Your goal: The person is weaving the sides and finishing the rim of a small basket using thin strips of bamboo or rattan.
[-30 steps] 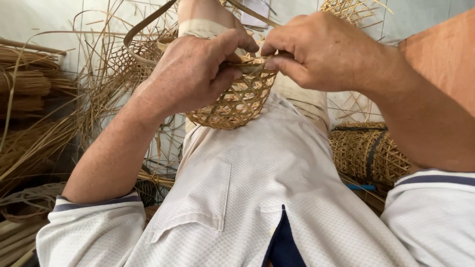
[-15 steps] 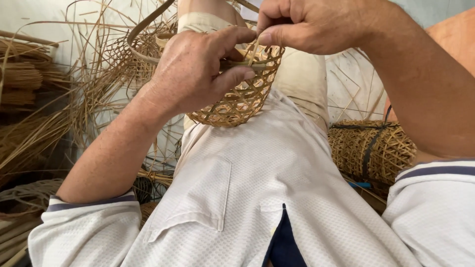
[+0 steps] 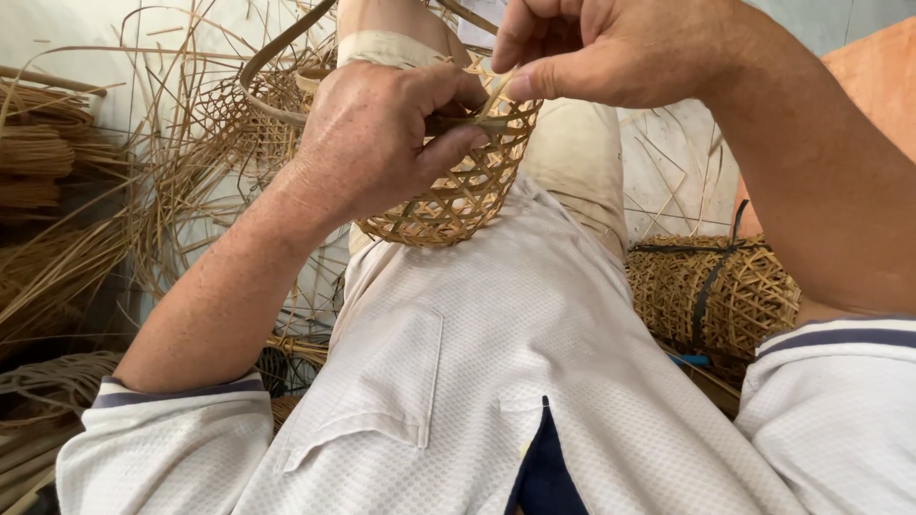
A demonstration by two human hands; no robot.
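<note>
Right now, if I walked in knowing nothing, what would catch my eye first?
First, the small woven basket held up at the middle of the view: the left hand grips its side while the right hand pinches a thin strip at its rim. Next, the loose cane strips spread over the floor on the left, and the bundle of woven baskets tied with a dark band on the right.

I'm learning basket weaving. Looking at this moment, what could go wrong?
1. The right hand pinches a thin strip bent sharply at the rim; it may crack or split.
2. The left hand alone grips the small basket above the lap; a hard pull might twist it loose or warp the open weave.
3. Strip edges might cut the fingertips.
</note>
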